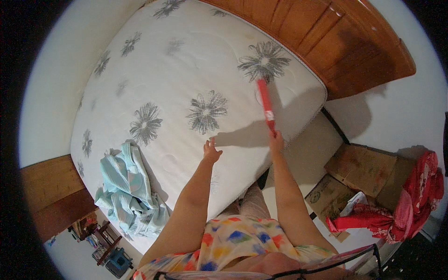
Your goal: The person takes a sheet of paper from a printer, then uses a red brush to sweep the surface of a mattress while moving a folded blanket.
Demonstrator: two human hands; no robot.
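Observation:
A white mattress (182,73) printed with grey flowers lies before me. My right hand (276,141) grips the handle of a long red brush (265,99), whose far end reaches over the mattress near a flower by the headboard side; its underside is hidden. Above the mattress, my left hand (212,152) is empty, fingers spread, and casts a shadow to the right. Whether it touches the surface I cannot tell. A crumpled light blue and white cloth (124,175) lies on the mattress at the left.
A brown wooden headboard (304,31) borders the mattress at the upper right. Flattened cardboard (364,168) lies on the floor at the right, near a red patterned cloth (413,203). Wooden furniture (56,192) stands at the left, with small items on the floor below.

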